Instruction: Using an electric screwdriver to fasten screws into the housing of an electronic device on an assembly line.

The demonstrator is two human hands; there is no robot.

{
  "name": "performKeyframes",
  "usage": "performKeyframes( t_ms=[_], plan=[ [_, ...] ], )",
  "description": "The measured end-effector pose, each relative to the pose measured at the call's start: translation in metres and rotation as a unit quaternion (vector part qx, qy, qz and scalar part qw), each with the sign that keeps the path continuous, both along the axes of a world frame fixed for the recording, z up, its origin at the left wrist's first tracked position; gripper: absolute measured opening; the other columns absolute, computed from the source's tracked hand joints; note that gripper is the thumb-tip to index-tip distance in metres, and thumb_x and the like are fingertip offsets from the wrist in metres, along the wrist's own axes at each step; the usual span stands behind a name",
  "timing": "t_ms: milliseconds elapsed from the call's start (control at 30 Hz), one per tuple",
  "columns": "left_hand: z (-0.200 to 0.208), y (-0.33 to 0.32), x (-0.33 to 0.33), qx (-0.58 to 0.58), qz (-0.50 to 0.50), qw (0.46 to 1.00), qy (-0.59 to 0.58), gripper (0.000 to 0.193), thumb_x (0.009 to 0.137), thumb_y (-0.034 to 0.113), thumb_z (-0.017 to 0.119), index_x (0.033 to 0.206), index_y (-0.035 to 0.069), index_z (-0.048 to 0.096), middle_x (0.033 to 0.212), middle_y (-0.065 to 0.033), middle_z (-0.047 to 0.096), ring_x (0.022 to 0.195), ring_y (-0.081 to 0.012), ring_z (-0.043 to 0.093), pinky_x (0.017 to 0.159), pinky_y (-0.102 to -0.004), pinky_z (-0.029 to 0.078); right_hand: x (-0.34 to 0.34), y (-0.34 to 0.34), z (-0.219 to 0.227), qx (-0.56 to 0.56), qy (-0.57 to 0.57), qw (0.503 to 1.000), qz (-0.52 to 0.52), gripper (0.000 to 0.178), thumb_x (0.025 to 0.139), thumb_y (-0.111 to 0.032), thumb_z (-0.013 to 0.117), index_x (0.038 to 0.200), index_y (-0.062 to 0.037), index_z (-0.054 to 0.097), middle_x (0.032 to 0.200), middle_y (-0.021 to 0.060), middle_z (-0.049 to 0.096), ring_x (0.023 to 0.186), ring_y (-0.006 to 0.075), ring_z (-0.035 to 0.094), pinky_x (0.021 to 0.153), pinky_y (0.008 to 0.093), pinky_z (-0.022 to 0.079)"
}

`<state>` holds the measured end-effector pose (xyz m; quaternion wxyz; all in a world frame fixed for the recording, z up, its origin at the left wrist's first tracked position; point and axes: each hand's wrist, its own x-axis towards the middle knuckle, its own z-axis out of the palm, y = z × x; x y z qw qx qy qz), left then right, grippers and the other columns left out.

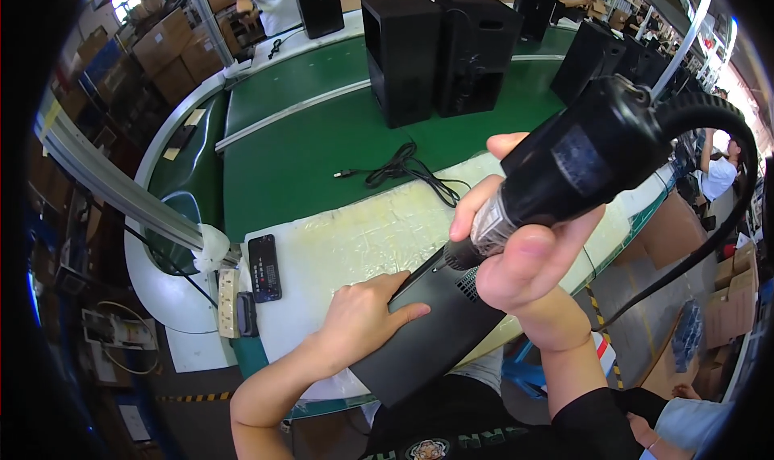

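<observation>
My right hand (pixel 524 278) is wrapped round a black electric screwdriver (pixel 576 166) with a thick cable at its back end. The tool slants down to the left, its nose at the upper end of a flat black housing (pixel 435 335). Whether the tip touches a screw is hidden. That housing lies tilted across the near edge of the padded work surface, with a small grille of holes (pixel 468 287) close to the tool. My left hand (pixel 359 319) grips its left edge, thumb on the broad face and fingers over the far side.
A remote control (pixel 264 268) and a power strip (pixel 229 303) lie at the left. Beyond the white padded mat (pixel 339 238), a bundled black cable (pixel 395 166) rests on the green conveyor (pixel 290 154). Tall black cabinets (pixel 403 61) stand further back. The screwdriver's cable (pixel 738 186) arcs down the right side.
</observation>
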<state>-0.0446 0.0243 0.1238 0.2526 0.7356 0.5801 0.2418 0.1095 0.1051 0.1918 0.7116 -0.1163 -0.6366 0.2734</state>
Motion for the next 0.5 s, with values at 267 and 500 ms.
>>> performKeyframes(
  t_ms=[267,500],
  plan=[
    [0.005,0.002,0.000,-0.030,-0.012,0.999,0.020,0.045,0.077,0.037,0.070,0.105,0.002,0.065,0.087,-0.0184,0.066,0.078,-0.0350,0.064,0.070,-0.0404,0.050,-0.009,0.006,-0.024,-0.007,-0.033,0.997,0.067,0.072,0.093,-0.039,0.053,0.135,0.0053,0.015,0.121,0.0227,0.047,0.066,0.0151,0.059,0.054,0.0270,0.049],
    [0.002,0.001,-0.001,-0.030,-0.009,0.999,0.025,0.044,0.072,0.025,0.077,0.106,0.001,0.064,0.078,-0.0208,0.065,0.068,-0.0366,0.062,0.063,-0.0397,0.049,-0.007,0.017,-0.017,0.072,-0.123,0.990,0.020,0.077,0.092,-0.030,0.056,0.141,0.0104,0.012,0.098,0.0186,0.057,0.072,0.0267,0.058,0.068,0.0339,0.048]
  ],
)
